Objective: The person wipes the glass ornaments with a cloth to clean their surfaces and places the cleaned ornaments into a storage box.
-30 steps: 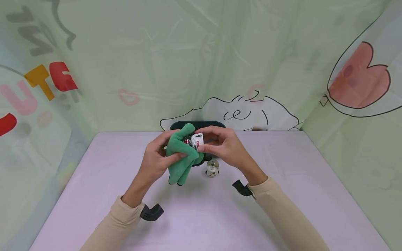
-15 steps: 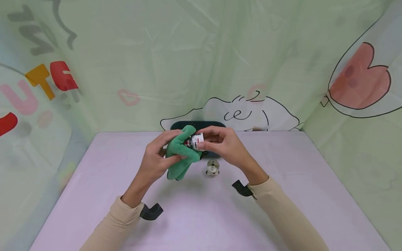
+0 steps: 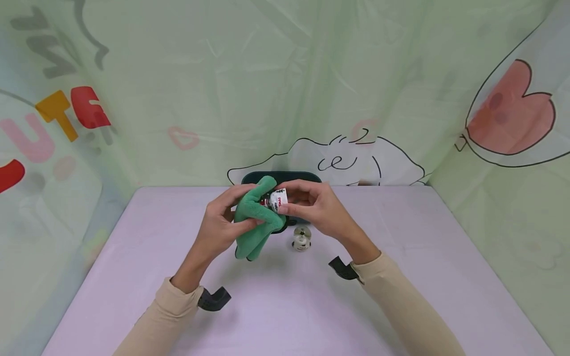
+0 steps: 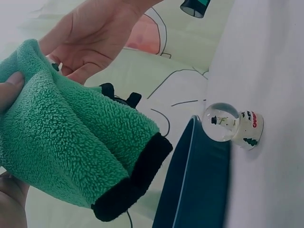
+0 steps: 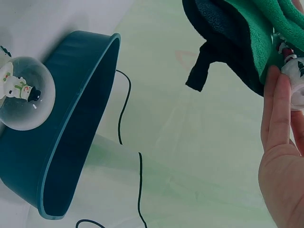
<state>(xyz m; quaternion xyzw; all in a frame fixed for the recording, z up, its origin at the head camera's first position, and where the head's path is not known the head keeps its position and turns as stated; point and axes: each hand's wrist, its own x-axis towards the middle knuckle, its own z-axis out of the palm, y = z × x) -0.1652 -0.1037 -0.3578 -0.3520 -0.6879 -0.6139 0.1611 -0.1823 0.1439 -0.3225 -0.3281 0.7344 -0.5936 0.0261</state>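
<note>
My left hand [image 3: 222, 220] grips a green terry cloth [image 3: 254, 227] with black edging, folded around the globe end of a small snow globe [image 3: 278, 200]. The white base of that globe, with red lettering, is pinched between thumb and fingers of my right hand [image 3: 318, 205]. Both hands hold these up above the table. In the right wrist view a red figure shows inside the held snow globe [image 5: 293, 71], beside the cloth [image 5: 259, 35]. A second snow globe [image 4: 232, 124] with a snowman inside stands upright on the table, in front of the hands.
Behind the hands stands a dark teal bin [image 3: 280, 176], its open top plain in the right wrist view. The second snow globe is just in front of it. The pale table [image 3: 294, 306] meets printed curtains at the back and sides.
The cloth and the held snow globe shift and turn slightly between the hands, the cloth's hanging corners dipping and rising. Both grips stay as they were; the standing globe has not moved.
</note>
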